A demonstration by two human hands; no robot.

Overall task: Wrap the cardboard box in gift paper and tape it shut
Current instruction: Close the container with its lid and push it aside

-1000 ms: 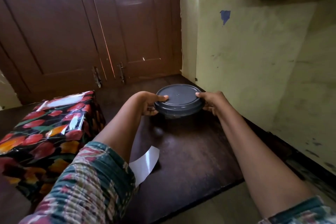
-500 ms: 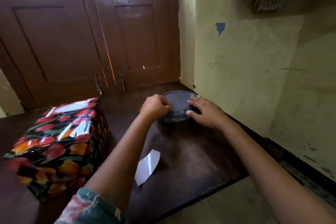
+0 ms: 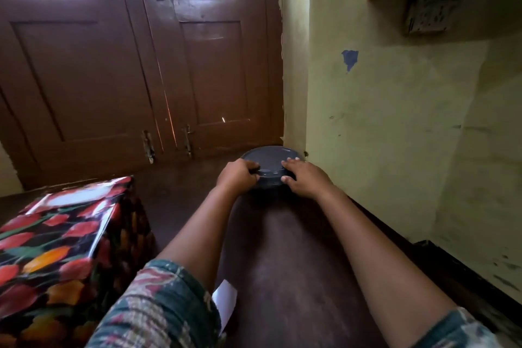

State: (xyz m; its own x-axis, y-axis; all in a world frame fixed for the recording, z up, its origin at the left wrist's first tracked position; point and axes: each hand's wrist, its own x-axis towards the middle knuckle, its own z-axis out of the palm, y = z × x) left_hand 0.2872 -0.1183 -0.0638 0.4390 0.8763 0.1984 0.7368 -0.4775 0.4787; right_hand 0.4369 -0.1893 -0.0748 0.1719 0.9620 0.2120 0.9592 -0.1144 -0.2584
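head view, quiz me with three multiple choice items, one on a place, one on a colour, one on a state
1. Where does the grey round container sit?
A. on a chair
B. in the corner by the door and the wall
C. in a drawer

2. What background colour has the paper on the wrapped box?
A. black
B. white
C. blue

3. How do the hands stand to the container?
A. both hold it
B. only one holds it
C. neither touches it

Answers:
1. B, it sits where door and wall meet.
2. A, black shows between the red and orange flowers.
3. A, the left hand and the right hand grip its rim.
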